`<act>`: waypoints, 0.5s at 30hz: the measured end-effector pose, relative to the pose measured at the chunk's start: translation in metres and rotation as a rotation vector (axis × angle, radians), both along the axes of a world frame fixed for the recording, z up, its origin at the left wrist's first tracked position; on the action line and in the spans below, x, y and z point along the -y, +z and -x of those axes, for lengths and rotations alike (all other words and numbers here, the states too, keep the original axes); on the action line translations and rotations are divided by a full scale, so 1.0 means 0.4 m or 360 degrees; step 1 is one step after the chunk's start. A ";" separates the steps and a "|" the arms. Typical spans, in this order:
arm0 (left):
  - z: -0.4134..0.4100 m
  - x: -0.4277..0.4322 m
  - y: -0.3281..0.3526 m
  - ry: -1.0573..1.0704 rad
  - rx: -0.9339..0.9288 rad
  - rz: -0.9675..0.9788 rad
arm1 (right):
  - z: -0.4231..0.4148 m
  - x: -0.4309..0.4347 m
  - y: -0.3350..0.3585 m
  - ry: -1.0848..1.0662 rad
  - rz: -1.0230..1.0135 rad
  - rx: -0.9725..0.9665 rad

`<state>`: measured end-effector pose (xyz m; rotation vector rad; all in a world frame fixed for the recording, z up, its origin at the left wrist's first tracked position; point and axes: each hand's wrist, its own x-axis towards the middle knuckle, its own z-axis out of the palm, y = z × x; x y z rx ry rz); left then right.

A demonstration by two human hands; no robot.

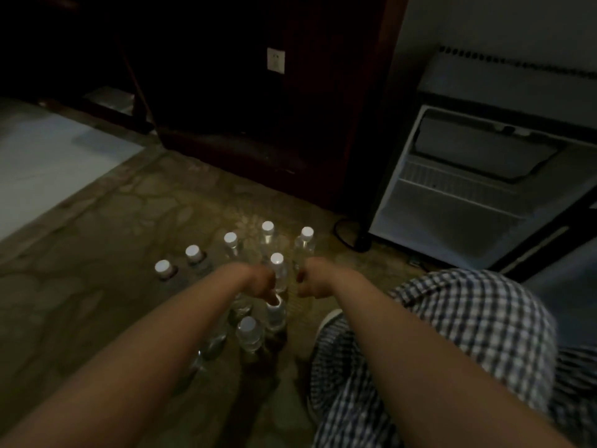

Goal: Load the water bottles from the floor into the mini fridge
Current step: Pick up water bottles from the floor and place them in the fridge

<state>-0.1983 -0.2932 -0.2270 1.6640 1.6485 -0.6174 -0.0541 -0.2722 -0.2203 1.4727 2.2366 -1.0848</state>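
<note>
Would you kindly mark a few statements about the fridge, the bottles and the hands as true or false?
1. The mini fridge stands open. True.
2. Some bottles already sit on its shelf. False: no bottle shows inside it; the water bottles stand on the carpet.
3. The bottles lie on their sides. False: they stand upright, white caps on top.
4. The fridge is to the left of the bottles. False: it is to their right.
5. The left hand and the right hand are both down among the bottles. True.
6. A wall socket shows on the dark panel behind the bottles. True.
</note>
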 end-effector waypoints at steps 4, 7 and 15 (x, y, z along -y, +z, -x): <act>0.042 0.010 -0.096 0.0112 0.0131 0.0005 | 0.074 -0.020 -0.085 0.0108 -0.0107 0.0053; 0.082 0.016 -0.179 0.0284 0.0277 0.0012 | 0.102 -0.024 -0.166 0.0105 -0.0062 0.0040; 0.115 0.026 -0.278 0.0500 0.0620 0.0097 | 0.144 -0.033 -0.284 0.0165 0.0029 0.0130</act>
